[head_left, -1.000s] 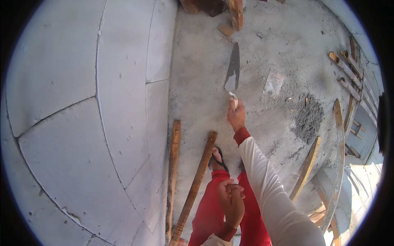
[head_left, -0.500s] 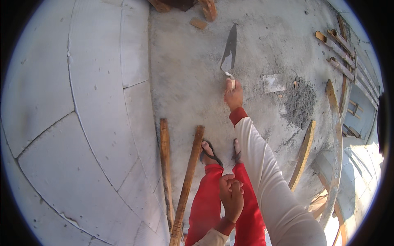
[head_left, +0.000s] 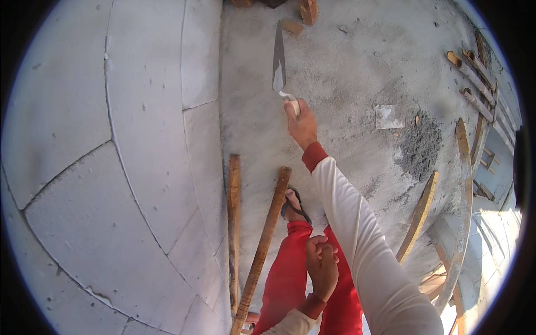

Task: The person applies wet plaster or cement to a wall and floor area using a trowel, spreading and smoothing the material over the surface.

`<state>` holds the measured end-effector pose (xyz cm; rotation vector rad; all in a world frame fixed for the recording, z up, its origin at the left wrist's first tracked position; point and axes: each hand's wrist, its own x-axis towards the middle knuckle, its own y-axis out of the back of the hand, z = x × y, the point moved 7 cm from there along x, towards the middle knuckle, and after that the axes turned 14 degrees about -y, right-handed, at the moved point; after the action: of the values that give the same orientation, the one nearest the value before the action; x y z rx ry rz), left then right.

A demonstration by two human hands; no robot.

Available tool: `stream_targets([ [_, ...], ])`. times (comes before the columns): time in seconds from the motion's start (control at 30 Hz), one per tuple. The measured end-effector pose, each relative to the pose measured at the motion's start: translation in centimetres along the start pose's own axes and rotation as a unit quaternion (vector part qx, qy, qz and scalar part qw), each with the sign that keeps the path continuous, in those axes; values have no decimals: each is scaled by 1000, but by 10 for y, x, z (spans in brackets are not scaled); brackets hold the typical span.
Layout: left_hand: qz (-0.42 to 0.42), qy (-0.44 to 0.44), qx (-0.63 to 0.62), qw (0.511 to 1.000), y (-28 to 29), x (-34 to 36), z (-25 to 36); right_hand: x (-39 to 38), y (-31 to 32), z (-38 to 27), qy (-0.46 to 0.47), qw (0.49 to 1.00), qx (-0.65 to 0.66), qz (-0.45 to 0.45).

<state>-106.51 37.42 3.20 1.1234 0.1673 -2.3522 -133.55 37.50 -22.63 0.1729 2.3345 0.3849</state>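
Head view, and the right hand (head_left: 302,125) is doing the gripping: its fingers are wrapping around the pale handle of a trowel (head_left: 279,67), which is sitting over the grey floor (head_left: 340,78), blade pointing up the view, tip showing just beside a small brown chunk (head_left: 293,27); whether the blade is touching down, I cannot tell! Lower, the left hand (head_left: 322,271) is hanging before red trousers (head_left: 286,268), fingers curling loosely toward its palm. Leftward, a pale block wall (head_left: 151,139) is flanking the floor, two wooden planks (head_left: 234,223) are stretching between it and a sandalled foot (head_left: 291,198), while, rightward, a whitish square piece (head_left: 389,116) is lying beside dark grey rubble (head_left: 420,148).
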Motion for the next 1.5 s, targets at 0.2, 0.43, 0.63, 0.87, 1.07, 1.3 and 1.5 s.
stream_targets([
  [0.2, -38, 48, 22, 998, -9, -1, -19, 31, 32, 34, -19, 998, 3, 57],
  [0.43, 70, 144, 36, 987, 21, -2, -49, -94, 45, 89, -196, 946, 253, 54],
  [0.63, 108, 218, -138, 960, 14, -5, -55, -69, -76, 12, 2, 996, 4, -90],
  [0.87, 126, 203, -133, 962, 36, -9, -94, -45, -85, 36, -37, 982, -181, -21],
  [1.07, 163, 276, -116, 940, 20, -13, -58, -71, 84, 140, -31, 989, -98, 110],
  [1.3, 167, 244, -125, 947, 28, -18, -68, -116, 46, 98, -159, 987, -28, -4],
  [1.5, 166, 235, -147, 946, 27, -11, -65, -68, -25, 68, 18, 990, -140, -3],
])
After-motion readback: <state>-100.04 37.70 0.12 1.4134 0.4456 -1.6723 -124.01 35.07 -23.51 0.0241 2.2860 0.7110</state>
